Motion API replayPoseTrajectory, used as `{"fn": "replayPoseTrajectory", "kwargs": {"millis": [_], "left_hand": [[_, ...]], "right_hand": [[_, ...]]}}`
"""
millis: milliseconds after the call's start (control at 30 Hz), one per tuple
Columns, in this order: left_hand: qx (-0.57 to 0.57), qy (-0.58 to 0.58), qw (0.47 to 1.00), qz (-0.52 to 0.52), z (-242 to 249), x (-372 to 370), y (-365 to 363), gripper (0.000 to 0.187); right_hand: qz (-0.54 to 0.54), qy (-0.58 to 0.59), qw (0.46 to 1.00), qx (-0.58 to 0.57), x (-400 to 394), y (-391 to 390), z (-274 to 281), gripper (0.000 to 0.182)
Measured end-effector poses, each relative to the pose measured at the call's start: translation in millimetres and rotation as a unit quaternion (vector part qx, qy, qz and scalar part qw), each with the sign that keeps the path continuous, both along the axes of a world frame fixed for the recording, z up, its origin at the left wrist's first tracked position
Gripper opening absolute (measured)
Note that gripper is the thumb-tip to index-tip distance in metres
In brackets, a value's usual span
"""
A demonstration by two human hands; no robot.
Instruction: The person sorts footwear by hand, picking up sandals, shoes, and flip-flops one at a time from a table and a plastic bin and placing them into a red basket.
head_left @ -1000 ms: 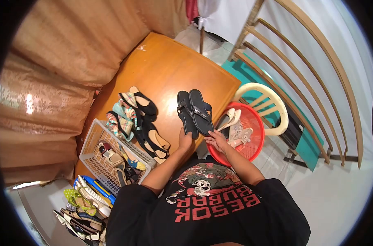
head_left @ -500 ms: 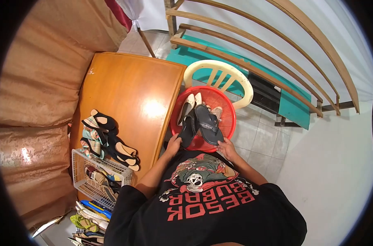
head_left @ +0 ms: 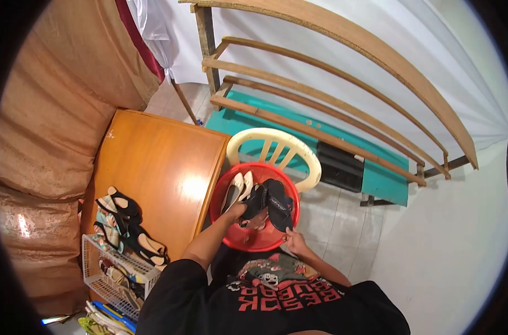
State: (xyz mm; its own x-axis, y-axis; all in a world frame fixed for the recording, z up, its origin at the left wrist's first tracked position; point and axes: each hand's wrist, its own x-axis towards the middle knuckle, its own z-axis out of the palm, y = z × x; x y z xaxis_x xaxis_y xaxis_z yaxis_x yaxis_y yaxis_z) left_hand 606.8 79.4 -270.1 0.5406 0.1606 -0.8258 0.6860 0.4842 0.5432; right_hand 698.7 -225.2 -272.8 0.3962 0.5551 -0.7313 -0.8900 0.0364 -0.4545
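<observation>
A red plastic basket (head_left: pixel 262 243) rests on a cream plastic chair (head_left: pixel 265 135). Inside it lie cream shoes (head_left: pixel 237 187) and, lower down, some brownish footwear partly covered. My left hand (head_left: pixel 237 211) reaches into the basket, its fingers closed on a black flip-flop (head_left: pixel 257 200) beside the cream shoes. At the basket's front right rim, my right hand (head_left: pixel 294 242) pinches the heel end of the other black flip-flop (head_left: pixel 279 205), whose sole lies tilted along the basket's right side.
To the left stands a wooden table (head_left: pixel 153 159) carrying black shoes (head_left: pixel 148 244), patterned sandals (head_left: pixel 104 226) and a white crate (head_left: pixel 92 268) of footwear. More shoes are at the lower left. Behind the chair are a teal board (head_left: pixel 391 184) and wooden slats (head_left: pixel 321 84).
My left hand has moved deeper into the basket with its flip-flop. The two flip-flops sit farther inside, and brownish footwear shows between them. The camera view has shifted.
</observation>
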Motion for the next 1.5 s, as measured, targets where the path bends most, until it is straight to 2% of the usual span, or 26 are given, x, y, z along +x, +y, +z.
{"fn": "replayPoseTrajectory", "kwargs": {"millis": [67,167,200,233,267,300,333,367,433,467,500,567,633,733,800,833,900,1033,1133,1200,1267,1300,1333,1367,1433,1500], "left_hand": [[0.015,0.015,1.0,0.022,-2.2,24.1,8.5,0.033],[0.033,0.078,0.992,0.094,-41.1,34.1,20.4,0.036],[0.098,0.069,0.987,0.107,-31.8,28.7,13.7,0.044],[0.1,0.071,0.986,0.111,-56.5,24.2,13.0,0.044],[0.267,0.122,0.954,0.06,-103.5,18.1,9.7,0.048],[0.424,0.167,0.89,0.003,-131.1,13.9,5.3,0.052],[0.35,0.172,0.921,0.022,-115.0,10.0,3.7,0.063],[0.343,0.175,0.923,0.016,-98.5,3.4,-2.0,0.063],[0.045,0.104,0.985,0.133,-74.3,-6.0,-3.8,0.073],[-0.018,0.089,0.984,0.155,-72.8,-9.5,-4.4,0.079],[-0.018,0.094,0.983,0.155,-77.5,-13.5,-6.5,0.079],[-0.004,0.065,0.985,0.159,-108.8,-18.7,-8.6,0.095],[-0.014,0.065,0.989,0.134,-110.1,-26.2,-6.9,0.101],[0.047,0.086,0.987,0.128,-116.7,-36.5,-4.5,0.098],[0.109,0.009,0.988,0.108,-136.8,-52.5,-3.6,0.086],[0.11,0.012,0.987,0.114,-124.1,-58.3,-5.2,0.086],[-0.029,0.041,0.992,0.114,-90.8,-63.7,-6.1,0.075],[-0.055,0.004,0.989,0.136,-76.3,-80.0,-8.3,0.067],[-0.029,0.022,0.986,0.161,-38.3,-89.2,-10.3,0.063],[-0.002,0.043,0.983,0.176,-37.4,-98.1,-6.8,0.059],[-0.004,0.008,0.983,0.181,-30.7,-113.3,-3.0,0.058],[-0.009,-0.025,0.985,0.17,-25.0,-121.0,-0.1,0.056],[0.035,-0.033,0.987,0.153,10.2,-126.3,-0.7,0.056],[0.043,-0.031,0.984,0.171,13.4,-135.0,0.2,0.056],[0.023,-0.026,0.968,0.25,11.5,-160.2,-8.7,0.058],[0.027,-0.037,0.964,0.262,21.1,-186.5,-13.5,0.06]], "right_hand": [[-0.017,-0.011,1.0,0.012,6.4,13.6,-4.4,0.017],[-0.017,-0.011,0.999,0.024,18.4,34.4,-1.5,0.017],[-0.025,0.002,0.999,0.025,22.6,44.5,-3.2,0.017],[-0.02,0.003,0.999,0.027,27.9,52.1,-9.6,0.017],[0.011,0.012,1.0,-0.019,31.7,55.1,-21.1,0.014],[0.041,0.021,0.997,-0.067,36.1,55.2,-31.8,0.011],[0.04,0.025,0.996,-0.073,38.9,55.5,-39.0,0.011],[0.073,0.003,0.993,-0.088,40.5,57.3,-46.9,0.009],[0.106,-0.018,0.989,-0.101,41.2,62.6,-49.7,0.007],[0.097,-0.024,0.992,-0.074,38.5,65.7,-48.1,0.007],[0.089,-0.029,0.994,-0.048,33.5,68.4,-44.8,0.008],[0.082,-0.017,0.996,-0.037,25.2,78.3,-31.5,0.012],[0.075,-0.005,0.997,-0.03,19.2,81.6,-40.1,0.015],[0.163,-0.009,0.983,-0.085,15.1,92.3,-46.9,0.03],[0.271,-0.031,0.94,-0.207,9.2,100.0,-36.7,0.047],[0.277,-0.03,0.938,-0.205,6.8,96.9,-44.6,0.047],[0.287,-0.038,0.935,-0.206,7.7,92.1,-58.0,0.058],[0.324,-0.066,0.926,-0.181,12.5,82.8,-55.2,0.062],[0.333,-0.088,0.918,-0.197,11.3,67.6,-54.6,0.061],[0.416,-0.179,0.861,-0.234,7.6,55.8,-47.0,0.056],[0.513,-0.194,0.794,-0.262,7.7,48.4,-43.1,0.038],[0.554,-0.264,0.759,-0.217,12.5,32.1,-80.2,0.028],[0.59,-0.33,0.718,-0.167,17.2,23.6,-118.8,0.019],[0.601,-0.336,0.708,-0.154,14.8,25.9,-114.9,0.019],[0.551,-0.317,0.747,-0.195,7.1,24.8,-96.7,0.008],[0.567,-0.309,0.742,-0.18,8.5,31.8,-96.6,0.007]]}}
